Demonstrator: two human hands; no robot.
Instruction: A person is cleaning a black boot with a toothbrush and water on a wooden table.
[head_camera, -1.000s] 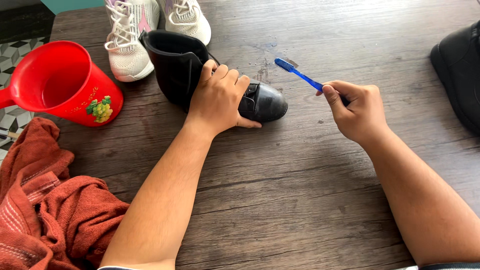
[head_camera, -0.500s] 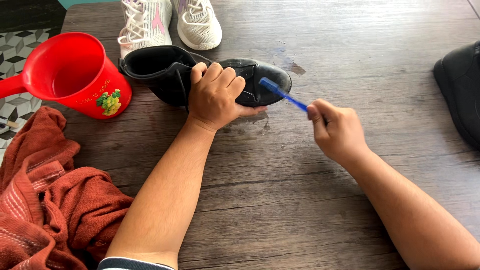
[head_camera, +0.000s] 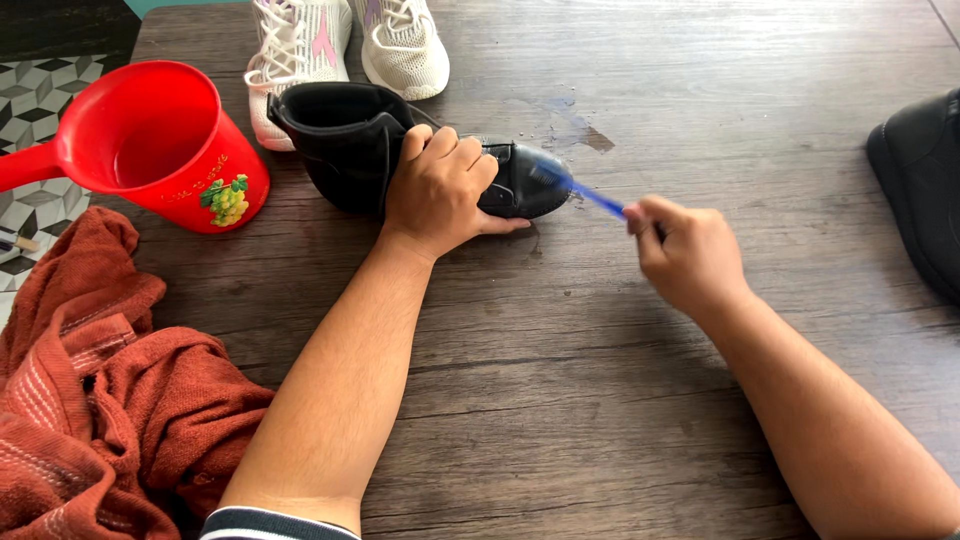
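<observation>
On bare wood, left hand (head_camera: 440, 190) clamps black boot (head_camera: 345, 145); right hand (head_camera: 690, 255) grips blue toothbrush (head_camera: 585, 192) at its toe

Boot (head_camera: 345, 145) middle hidden under left hand (head_camera: 437, 190). Brush (head_camera: 580, 190) head blurred, handle end buried in right hand (head_camera: 690, 255). Second boot (head_camera: 925, 190), sneakers (head_camera: 345, 45), jug (head_camera: 150, 140) handle and towel (head_camera: 90, 400) cut off by edges.

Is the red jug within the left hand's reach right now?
Probably yes. The left hand presses on the black boot, and the red jug stands just beyond the boot's heel with nothing between, though the boot would be let go.
</observation>
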